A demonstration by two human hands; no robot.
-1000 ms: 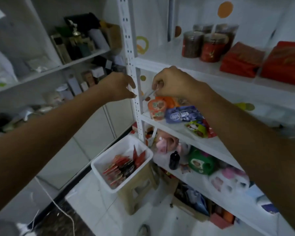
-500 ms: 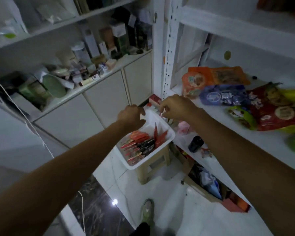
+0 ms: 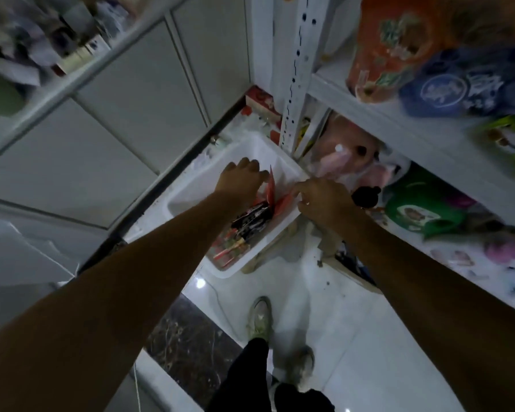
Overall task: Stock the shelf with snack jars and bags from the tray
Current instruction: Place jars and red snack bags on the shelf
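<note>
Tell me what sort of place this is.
Probably a small shop or storeroom: a white slotted shelf rack carries bright snack bags, a green jug sits on a lower shelf, and a white tray of snack packets waits beside it.

Seen from the person's own head: 2 bare forearms (image 3: 107, 292), uncovered as far up as the view shows, ending in the left hand (image 3: 240, 181) and right hand (image 3: 321, 200). Black trousers (image 3: 241, 379) cover the legs. The 2 trainers (image 3: 259, 318) are pale, greyish and blurred.
</note>
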